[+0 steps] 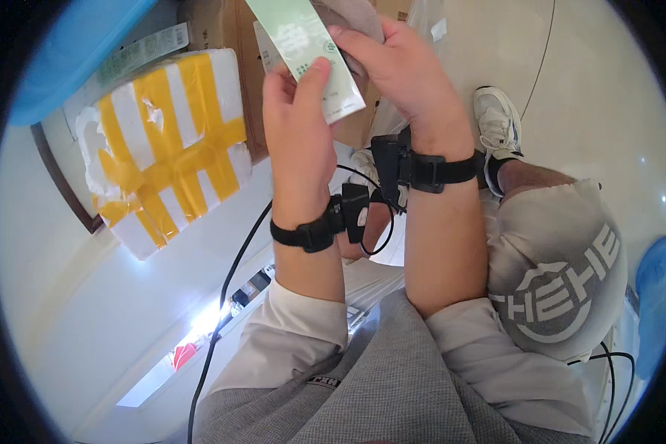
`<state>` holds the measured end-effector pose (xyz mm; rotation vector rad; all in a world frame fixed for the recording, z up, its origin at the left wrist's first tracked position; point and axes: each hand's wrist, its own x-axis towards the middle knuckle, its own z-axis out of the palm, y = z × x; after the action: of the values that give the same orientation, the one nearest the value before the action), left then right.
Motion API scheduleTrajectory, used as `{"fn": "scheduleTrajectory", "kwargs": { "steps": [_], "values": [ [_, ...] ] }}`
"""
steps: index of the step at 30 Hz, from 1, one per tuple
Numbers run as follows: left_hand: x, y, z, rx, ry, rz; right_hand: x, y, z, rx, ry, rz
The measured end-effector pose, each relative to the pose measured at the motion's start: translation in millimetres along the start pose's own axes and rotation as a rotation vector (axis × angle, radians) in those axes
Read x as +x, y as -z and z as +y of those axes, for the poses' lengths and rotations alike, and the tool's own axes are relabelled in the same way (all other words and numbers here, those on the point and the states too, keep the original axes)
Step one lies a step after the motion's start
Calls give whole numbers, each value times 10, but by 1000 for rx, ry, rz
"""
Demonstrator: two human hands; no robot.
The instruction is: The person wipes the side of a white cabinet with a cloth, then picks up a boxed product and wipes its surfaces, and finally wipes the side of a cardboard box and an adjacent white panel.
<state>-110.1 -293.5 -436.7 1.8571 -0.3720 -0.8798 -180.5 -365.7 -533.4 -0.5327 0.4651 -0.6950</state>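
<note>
A pale green flat carton or packet (294, 39) bearing print is held up at the top of the view. My left hand (302, 116) grips its lower end, the thumb pressed on the printed face. My right hand (405, 72) pinches a greyish-brown cloth (361, 22) between thumb and fingers, close beside the packet's right edge. The cloth lies partly behind the packet, and its upper part leaves the frame. Whether the right thumb also touches the packet, I cannot tell. Both wrists wear black straps with small black devices.
A white foam box (172, 144) wrapped in yellow tape stands at left, beside a blue plastic basin (77, 61). Cardboard boxes (222, 33) lie behind the hands. A black cable (238, 255) runs past my left arm. My shoe (498, 119) rests on the tiled floor (588, 89).
</note>
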Motion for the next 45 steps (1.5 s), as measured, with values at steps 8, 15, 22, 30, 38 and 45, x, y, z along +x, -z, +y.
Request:
{"fn": "scheduleTrajectory", "kwargs": {
  "steps": [8, 15, 22, 30, 38, 45],
  "values": [
    [372, -66, -24, 282, -190, 136, 44, 45, 23, 83, -5, 34],
    [373, 9, -153, 391, -219, -63, 25, 164, -218, 193, -35, 81],
    [-12, -25, -199, 318, -42, -173, 58, -168, -425, 448, 320, 452],
    [-250, -212, -38, 423, -74, 18, -54, -19, -497, 108, 77, 304],
    [47, 20, -88, 373, 80, 172, -19, 53, 97, -401, 285, -7],
    [10, 0, -120, 958, -158, 130, -42, 228, 168, -198, 52, -14]
  ]
}}
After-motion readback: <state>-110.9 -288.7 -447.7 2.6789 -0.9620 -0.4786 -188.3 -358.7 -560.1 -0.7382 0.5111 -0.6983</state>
